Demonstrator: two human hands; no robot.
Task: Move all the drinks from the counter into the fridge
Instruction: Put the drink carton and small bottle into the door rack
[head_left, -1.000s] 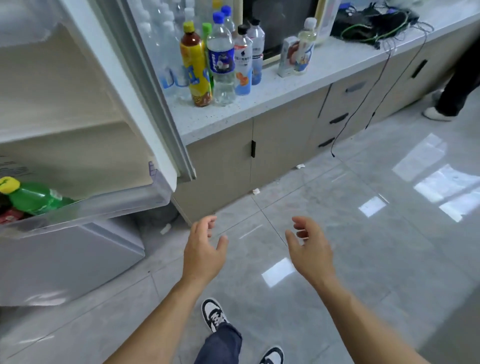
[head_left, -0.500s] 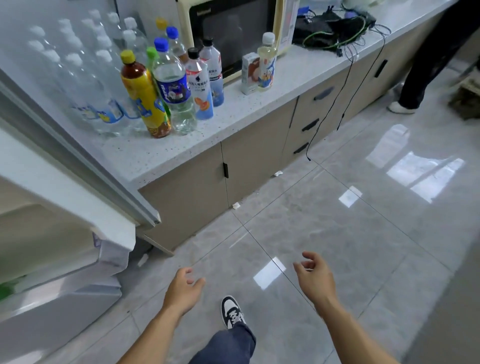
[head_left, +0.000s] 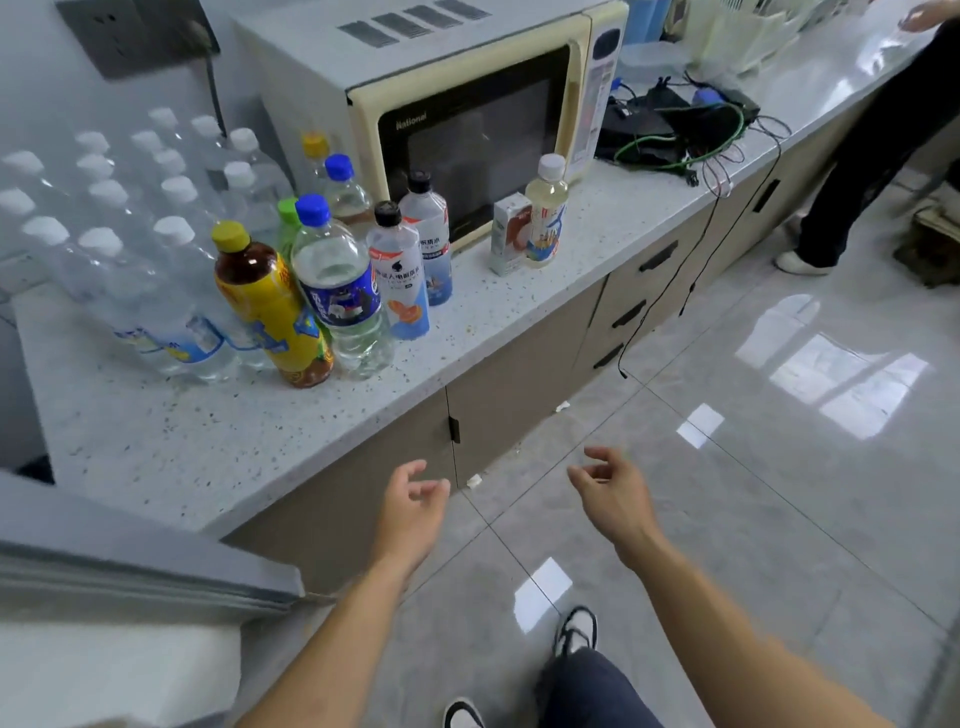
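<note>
Several drinks stand on the speckled white counter (head_left: 208, 441). A yellow-labelled tea bottle (head_left: 272, 306) is at the front, with a blue-capped water bottle (head_left: 337, 291) beside it. Two black-capped bottles (head_left: 397, 273) stand to their right. Further right are a small carton (head_left: 508, 239) and a white-capped pale bottle (head_left: 545, 213). A wrapped pack of clear water bottles (head_left: 130, 244) fills the left. My left hand (head_left: 413, 512) and my right hand (head_left: 610, 496) hang below the counter edge, fingers loosely apart, both holding nothing. The fridge door's top edge (head_left: 130, 561) shows at lower left.
A cream microwave (head_left: 467, 104) stands behind the bottles. Black devices and tangled cables (head_left: 685, 124) lie to its right, with cords hanging over the drawers. Another person's leg and shoe (head_left: 831, 228) are at the far right. The grey tiled floor (head_left: 727, 519) is glossy.
The view has swung away from the fridge shelf and closer to the counter. Both hands have risen toward the counter edge, still holding nothing.
</note>
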